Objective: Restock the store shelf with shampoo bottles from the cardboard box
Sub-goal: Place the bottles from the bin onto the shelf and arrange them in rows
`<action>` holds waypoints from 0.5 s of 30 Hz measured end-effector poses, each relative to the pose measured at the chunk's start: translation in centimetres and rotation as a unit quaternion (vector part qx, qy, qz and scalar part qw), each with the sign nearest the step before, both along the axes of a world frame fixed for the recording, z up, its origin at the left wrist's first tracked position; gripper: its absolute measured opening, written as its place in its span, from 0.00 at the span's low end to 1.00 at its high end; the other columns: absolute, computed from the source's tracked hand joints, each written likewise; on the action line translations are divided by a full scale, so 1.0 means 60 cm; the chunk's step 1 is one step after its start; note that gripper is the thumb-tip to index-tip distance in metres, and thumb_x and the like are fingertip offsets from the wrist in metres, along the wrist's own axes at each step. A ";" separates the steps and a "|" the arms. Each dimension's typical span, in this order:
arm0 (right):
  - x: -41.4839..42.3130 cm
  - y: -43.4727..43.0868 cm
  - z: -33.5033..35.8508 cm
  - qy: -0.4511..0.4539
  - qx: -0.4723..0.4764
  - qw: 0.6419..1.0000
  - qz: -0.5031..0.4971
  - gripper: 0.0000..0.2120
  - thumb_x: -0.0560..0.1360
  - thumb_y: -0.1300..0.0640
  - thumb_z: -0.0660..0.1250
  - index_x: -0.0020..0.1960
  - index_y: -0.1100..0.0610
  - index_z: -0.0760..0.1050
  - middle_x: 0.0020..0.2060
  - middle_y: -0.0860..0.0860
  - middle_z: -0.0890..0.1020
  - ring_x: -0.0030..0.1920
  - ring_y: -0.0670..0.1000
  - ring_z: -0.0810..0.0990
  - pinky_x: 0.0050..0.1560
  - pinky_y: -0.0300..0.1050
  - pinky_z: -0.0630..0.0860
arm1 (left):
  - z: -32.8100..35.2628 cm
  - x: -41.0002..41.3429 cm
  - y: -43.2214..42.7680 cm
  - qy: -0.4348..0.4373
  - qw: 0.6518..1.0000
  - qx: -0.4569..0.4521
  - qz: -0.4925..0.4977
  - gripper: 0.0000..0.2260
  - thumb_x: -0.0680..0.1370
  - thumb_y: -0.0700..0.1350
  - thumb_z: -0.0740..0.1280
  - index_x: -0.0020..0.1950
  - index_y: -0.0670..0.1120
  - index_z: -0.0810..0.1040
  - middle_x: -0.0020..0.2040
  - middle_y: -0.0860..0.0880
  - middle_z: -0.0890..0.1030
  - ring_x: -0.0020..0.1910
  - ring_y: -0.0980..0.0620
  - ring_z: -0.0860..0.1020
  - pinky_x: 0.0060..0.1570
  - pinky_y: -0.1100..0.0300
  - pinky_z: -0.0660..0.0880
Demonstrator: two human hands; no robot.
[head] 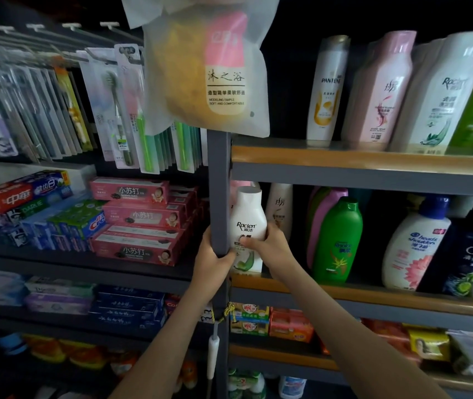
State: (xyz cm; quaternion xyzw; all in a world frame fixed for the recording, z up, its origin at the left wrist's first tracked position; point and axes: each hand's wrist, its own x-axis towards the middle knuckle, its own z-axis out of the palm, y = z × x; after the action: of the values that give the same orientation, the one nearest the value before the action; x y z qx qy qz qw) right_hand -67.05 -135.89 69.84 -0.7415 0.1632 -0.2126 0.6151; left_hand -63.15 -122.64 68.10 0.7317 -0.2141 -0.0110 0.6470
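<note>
A white plastic Raclen shampoo bottle (247,223) is being seated on the orange-edged shelf (344,292), right hand (270,244) fingers clamped round it; left hand (212,254) fingers are wrapped round the grey metal upright post (219,182). Release is judged next.

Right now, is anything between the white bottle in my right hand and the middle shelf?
Nothing visible: the white bottle, in the right hand, is already at the left end of the middle shelf. The grey post crowds its left side; a cream bottle stands close behind.
</note>
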 end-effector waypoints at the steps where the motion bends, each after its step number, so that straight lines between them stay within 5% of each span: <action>1: 0.003 0.004 0.000 0.002 -0.004 1.000 0.000 0.20 0.66 0.60 0.76 0.54 0.56 0.73 0.48 0.53 0.83 0.48 0.53 0.83 0.50 0.57 0.80 | 0.000 0.003 0.000 0.004 1.000 0.002 -0.005 0.27 0.74 0.38 0.69 0.70 0.51 0.65 0.57 0.53 0.76 0.51 0.58 0.75 0.38 0.74 0.71; 6: -0.001 0.010 0.006 0.026 -0.079 0.996 0.037 0.20 0.69 0.61 0.73 0.58 0.55 0.69 0.51 0.51 0.80 0.52 0.51 0.80 0.54 0.51 0.78 | -0.001 0.008 0.003 0.017 0.999 0.001 -0.034 0.26 0.73 0.36 0.68 0.68 0.51 0.68 0.52 0.56 0.78 0.49 0.62 0.76 0.36 0.76 0.71; 10: -0.009 0.003 0.003 0.030 -0.136 0.990 0.022 0.21 0.69 0.63 0.73 0.60 0.59 0.71 0.52 0.52 0.80 0.52 0.50 0.79 0.49 0.42 0.77 | -0.008 0.012 -0.001 -0.005 1.000 -0.001 -0.002 0.29 0.71 0.37 0.72 0.68 0.50 0.66 0.57 0.53 0.75 0.57 0.54 0.75 0.44 0.73 0.73; 13: -0.017 -0.003 0.000 0.033 -0.125 0.992 -0.014 0.21 0.70 0.62 0.73 0.60 0.60 0.70 0.52 0.53 0.80 0.51 0.51 0.79 0.48 0.42 0.78 | -0.022 0.001 -0.005 -0.088 0.987 0.038 0.126 0.37 0.68 0.40 0.76 0.70 0.40 0.60 0.65 0.42 0.67 0.64 0.47 0.68 0.60 0.56 0.72; 15: -0.030 -0.017 -0.001 0.032 -0.119 0.992 -0.038 0.19 0.71 0.63 0.72 0.59 0.60 0.70 0.51 0.52 0.79 0.50 0.50 0.78 0.45 0.39 0.77 | -0.035 -0.015 -0.007 -0.224 0.954 0.061 0.187 0.35 0.67 0.37 0.76 0.67 0.37 0.60 0.63 0.36 0.66 0.62 0.44 0.66 0.60 0.50 0.72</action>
State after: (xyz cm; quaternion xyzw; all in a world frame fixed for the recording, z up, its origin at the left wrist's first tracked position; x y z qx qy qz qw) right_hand -68.83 -136.91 69.81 -0.8090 0.1843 -0.2298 0.5087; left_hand -64.04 -123.06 66.03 0.7805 -0.2117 0.2618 0.5267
